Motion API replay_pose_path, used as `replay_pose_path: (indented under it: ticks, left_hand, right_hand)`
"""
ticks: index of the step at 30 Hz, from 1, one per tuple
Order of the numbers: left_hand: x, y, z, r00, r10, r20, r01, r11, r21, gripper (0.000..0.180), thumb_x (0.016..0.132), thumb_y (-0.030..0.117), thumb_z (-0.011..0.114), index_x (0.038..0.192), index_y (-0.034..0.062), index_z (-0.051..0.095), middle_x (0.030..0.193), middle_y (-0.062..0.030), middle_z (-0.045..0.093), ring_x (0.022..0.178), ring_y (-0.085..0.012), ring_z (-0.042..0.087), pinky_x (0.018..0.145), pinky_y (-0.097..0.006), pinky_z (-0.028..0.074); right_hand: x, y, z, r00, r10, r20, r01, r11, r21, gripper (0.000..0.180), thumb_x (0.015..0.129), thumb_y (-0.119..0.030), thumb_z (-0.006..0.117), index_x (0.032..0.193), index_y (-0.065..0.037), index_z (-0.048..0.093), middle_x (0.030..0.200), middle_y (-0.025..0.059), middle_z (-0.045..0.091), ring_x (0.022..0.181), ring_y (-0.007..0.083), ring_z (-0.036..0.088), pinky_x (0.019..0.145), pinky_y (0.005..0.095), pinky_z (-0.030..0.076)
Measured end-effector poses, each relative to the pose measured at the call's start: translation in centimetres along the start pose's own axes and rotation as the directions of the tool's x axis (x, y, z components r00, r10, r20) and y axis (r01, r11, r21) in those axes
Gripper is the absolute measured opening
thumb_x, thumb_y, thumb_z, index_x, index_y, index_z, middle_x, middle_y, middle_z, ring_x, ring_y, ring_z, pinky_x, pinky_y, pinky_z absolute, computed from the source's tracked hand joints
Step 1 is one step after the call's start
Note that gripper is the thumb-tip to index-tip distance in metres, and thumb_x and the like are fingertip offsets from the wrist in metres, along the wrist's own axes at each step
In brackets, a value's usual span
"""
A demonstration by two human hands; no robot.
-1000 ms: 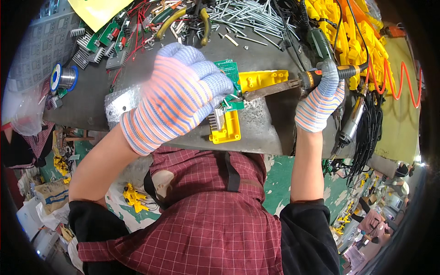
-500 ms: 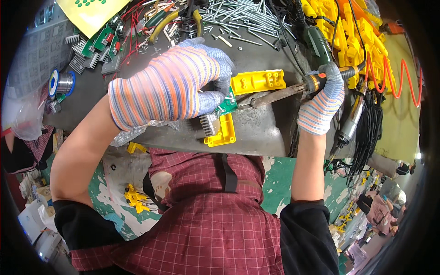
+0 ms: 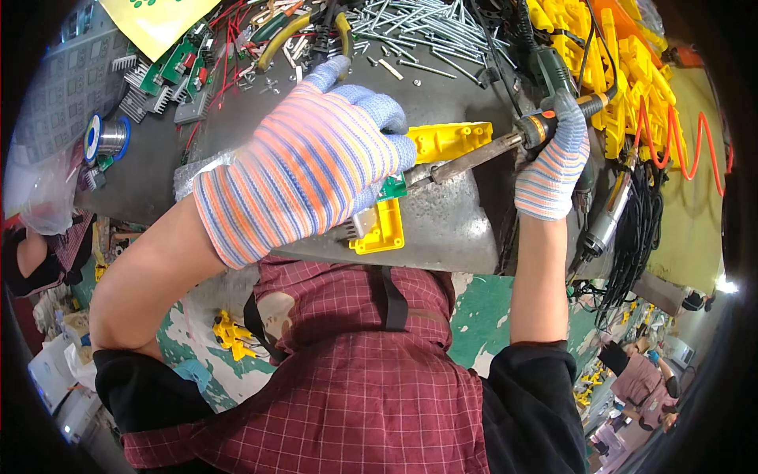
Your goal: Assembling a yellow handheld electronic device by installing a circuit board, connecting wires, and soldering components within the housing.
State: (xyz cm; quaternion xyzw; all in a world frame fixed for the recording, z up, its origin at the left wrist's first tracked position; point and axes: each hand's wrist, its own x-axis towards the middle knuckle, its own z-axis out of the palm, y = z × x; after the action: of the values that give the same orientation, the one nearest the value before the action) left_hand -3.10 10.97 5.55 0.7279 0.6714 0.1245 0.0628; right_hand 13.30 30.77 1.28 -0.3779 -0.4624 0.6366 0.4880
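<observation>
Sitting just beyond the apron point(image 3: 371, 371), close to the bench point(image 3: 446, 225) edge, the near shell point(image 3: 387, 231) is yellow and partly hidden by the heat sink point(image 3: 364, 223) and the green board point(image 3: 394, 188). Over the board lies the left hand point(image 3: 312, 162), much the nearer of the two, covering most of it; its fingers are curled, but I cannot tell whether they grasp the board or something smaller. One corner shows past the thumb. From just beside that corner the iron point(image 3: 482, 156) slants away, up and to the right, along its long axis; whether its tip touches the board is too small to tell. The right hand point(image 3: 554, 162) is wrapped around the iron's handle, well apart from the board, which lies to its left and slightly nearer the body. Beyond the shaft lies the far shell point(image 3: 450, 142), lengthwise left to right. Farther off, screws point(image 3: 410, 31) lie heaped.
</observation>
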Motion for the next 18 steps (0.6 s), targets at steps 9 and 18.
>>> replay_pose_path:
  ticks: [9,18]
  left_hand:
    - [-0.4,-0.7,1.1,0.996,0.073,-0.050,-0.070,0.996,0.050,0.030,0.075,0.018,0.073,0.104,0.0113,0.073,0.114,-0.0090,0.064,0.111,-0.0277,0.061,0.111,-0.053,0.037]
    - [-0.4,-0.9,1.2,0.988,0.116,-0.102,-0.114,0.993,0.020,0.031,0.074,0.018,0.074,0.103,0.0089,0.073,0.114,-0.0112,0.065,0.110,-0.0303,0.062,0.109,-0.050,0.040]
  right_hand:
    - [0.0,0.6,0.4,0.995,0.104,0.009,-0.104,0.994,-0.021,0.022,0.083,-0.026,0.073,0.093,-0.011,0.060,0.076,-0.0010,0.055,0.064,0.0119,0.056,0.059,0.0263,0.050]
    - [-0.1,0.8,0.2,1.000,0.016,0.017,-0.014,0.995,-0.099,0.022,0.085,-0.027,0.071,0.094,-0.009,0.063,0.080,0.0001,0.056,0.067,0.0121,0.057,0.061,0.0268,0.050]
